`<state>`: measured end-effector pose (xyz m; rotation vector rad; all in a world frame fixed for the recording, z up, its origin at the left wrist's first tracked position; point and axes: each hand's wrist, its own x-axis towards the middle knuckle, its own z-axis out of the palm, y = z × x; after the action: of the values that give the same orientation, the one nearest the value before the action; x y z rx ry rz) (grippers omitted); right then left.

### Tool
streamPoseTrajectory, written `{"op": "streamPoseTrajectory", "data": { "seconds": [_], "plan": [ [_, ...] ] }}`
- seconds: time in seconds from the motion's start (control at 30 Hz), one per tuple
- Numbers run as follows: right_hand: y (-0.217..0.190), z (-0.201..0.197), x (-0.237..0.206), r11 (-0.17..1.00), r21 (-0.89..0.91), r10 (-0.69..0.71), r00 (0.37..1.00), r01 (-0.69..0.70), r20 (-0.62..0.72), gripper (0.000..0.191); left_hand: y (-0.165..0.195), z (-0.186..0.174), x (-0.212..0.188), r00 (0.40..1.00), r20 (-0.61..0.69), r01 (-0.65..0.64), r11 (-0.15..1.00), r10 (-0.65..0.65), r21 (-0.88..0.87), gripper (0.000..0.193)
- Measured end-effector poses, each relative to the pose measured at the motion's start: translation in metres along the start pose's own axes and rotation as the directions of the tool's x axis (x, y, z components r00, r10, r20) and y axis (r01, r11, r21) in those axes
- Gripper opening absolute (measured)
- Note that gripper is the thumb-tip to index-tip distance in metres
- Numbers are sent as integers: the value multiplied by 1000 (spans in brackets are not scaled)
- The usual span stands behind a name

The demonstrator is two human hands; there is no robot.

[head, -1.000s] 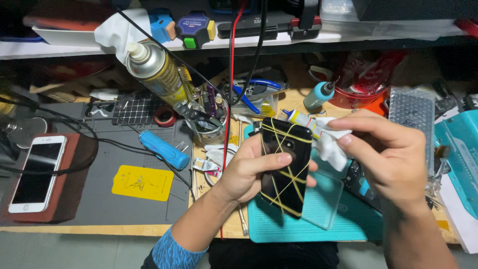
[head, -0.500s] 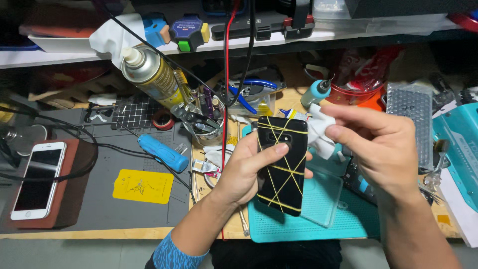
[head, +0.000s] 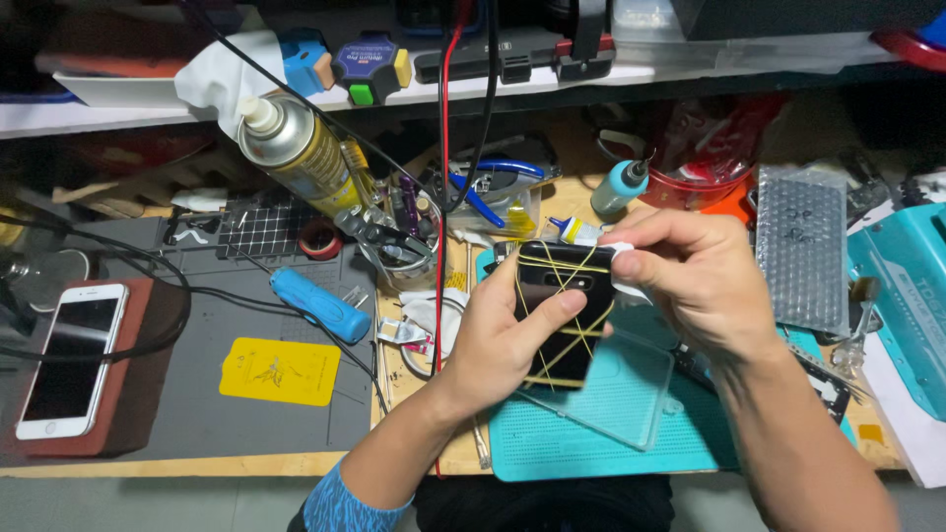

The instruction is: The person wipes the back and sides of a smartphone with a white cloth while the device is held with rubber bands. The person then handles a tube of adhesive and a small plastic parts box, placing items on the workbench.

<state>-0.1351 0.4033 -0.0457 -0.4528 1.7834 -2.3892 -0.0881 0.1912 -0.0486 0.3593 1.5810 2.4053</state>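
My left hand (head: 498,340) grips a black phone (head: 552,286) wrapped in several crossing yellow rubber bands, holding it tilted above the teal mat (head: 552,453). My right hand (head: 690,281) pinches a white cloth (head: 623,258) against the phone's upper right edge. A clear plastic sheet (head: 621,394) lies on the mat just under the phone.
A white phone (head: 69,360) rests on a brown block at the left. On the grey mat lie a yellow card (head: 281,371) and a blue tool (head: 320,303). A spray can (head: 296,153), a cup of tools (head: 394,241), a small teal bottle (head: 619,187) and cables crowd the back.
The phone has shifted slightly left and up in my left hand. My right hand with the cloth has moved from the phone's right side to its upper right edge.
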Motion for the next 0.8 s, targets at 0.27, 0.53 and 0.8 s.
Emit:
{"op": "streamPoseTrajectory", "data": {
  "seconds": [0.27, 0.53, 0.8],
  "plan": [
    [2, 1, -5, 989, -144, -50, 995, 38, -86, 20, -3, -2, 5, 998, 51, 30, 982, -21, -184, 33],
    [3, 3, 0, 993, 115, 40, 995, -29, -95, 20, -7, -9, 7, 980, 184, 141, 903, -70, -405, 33],
    [-20, 23, -24, 819, -503, -356, 932, 276, -67, 17, -13, -10, 10, 995, 89, 75, 874, -37, -480, 32]
  ]
}}
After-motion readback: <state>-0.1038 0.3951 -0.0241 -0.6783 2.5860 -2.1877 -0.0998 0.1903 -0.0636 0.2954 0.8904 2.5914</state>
